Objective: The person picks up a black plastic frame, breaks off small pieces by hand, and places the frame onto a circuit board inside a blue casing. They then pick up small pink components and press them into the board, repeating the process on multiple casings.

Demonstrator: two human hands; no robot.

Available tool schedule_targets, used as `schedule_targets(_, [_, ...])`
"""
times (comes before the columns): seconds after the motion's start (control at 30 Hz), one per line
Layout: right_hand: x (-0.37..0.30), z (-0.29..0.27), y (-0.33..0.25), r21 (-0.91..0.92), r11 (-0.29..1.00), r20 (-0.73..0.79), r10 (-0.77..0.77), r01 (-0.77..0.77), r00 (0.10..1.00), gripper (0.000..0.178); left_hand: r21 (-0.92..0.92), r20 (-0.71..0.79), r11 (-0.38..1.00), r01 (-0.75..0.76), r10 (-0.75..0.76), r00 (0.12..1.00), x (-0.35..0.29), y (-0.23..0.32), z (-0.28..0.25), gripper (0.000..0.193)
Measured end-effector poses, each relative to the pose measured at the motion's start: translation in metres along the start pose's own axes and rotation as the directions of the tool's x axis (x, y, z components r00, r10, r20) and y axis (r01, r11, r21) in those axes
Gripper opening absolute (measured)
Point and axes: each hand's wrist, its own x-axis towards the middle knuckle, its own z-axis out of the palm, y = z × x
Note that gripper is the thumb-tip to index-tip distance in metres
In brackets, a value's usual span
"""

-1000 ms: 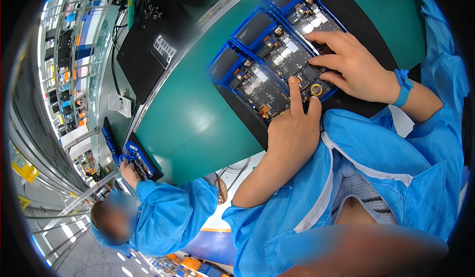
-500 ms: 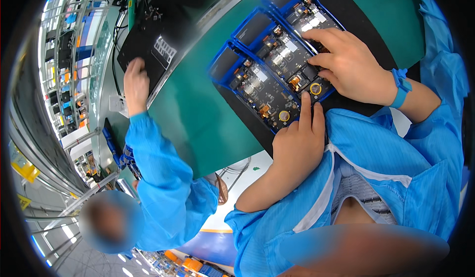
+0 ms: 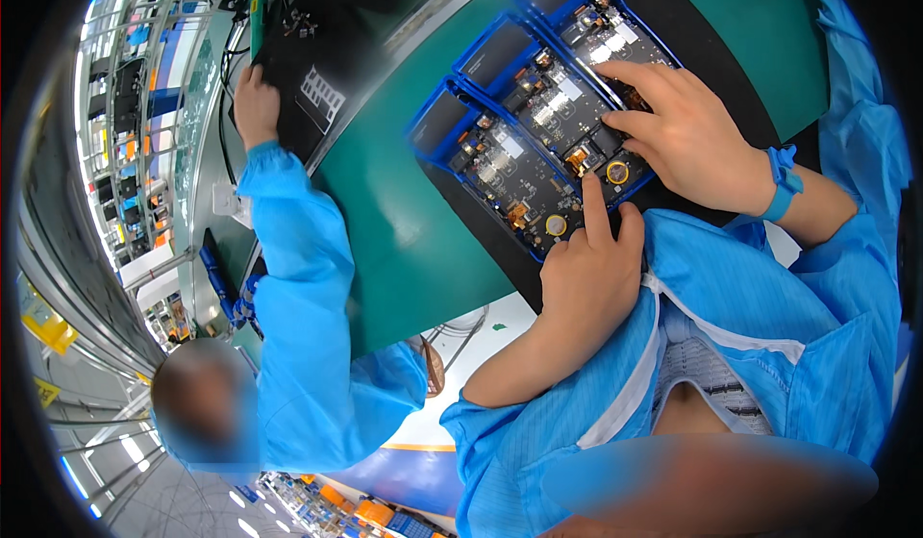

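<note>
Three blue-framed devices with bare circuit boards lie side by side: a left one, a middle one and a right one. My left hand reaches up from below, its index finger stretched onto the lower end of the middle board beside a round yellow-ringed part. The other fingers are partly curled. My right hand lies over the seam between the middle and right devices, index finger and thumb apart. Nothing shows between them; its remaining fingers are partly hidden.
A black mat lies under the devices on a green bench top. At the left, a co-worker's hand reaches over a black surface beside a white label sheet. The co-worker's blue sleeve crosses the bench edge.
My left index finger has slid slightly up the middle board, while the middle finger has drawn back. My right hand stays nearly in place. The co-worker's hand has moved farther away.
</note>
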Motion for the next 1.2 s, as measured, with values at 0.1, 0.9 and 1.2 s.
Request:
schedule_targets(0.1, [0.001, -0.001, 0.004, -0.014, 0.999, -0.014, -0.05, 0.05, 0.999, 0.032, -0.028, -0.029, 0.999, 0.017, -0.018, 0.999, -0.003, 0.0, 0.002, 0.028])
schedule_targets(0.9, [0.035, 0.006, 0.031, 0.166, 0.948, 0.007, -0.277, 0.273, 0.961, 0.012, -0.97, 0.086, 0.174, 0.168, -0.404, 0.911, -0.032, -0.007, 0.016, 0.031])
schedule_targets(1.2, [0.051, -0.001, 0.032, 0.085, 0.863, 0.111, -0.505, 0.498, 0.856, 0.009, -0.986, 0.163, -0.093, 0.137, -0.372, 0.914, -0.035, -0.009, 0.019, 0.029])
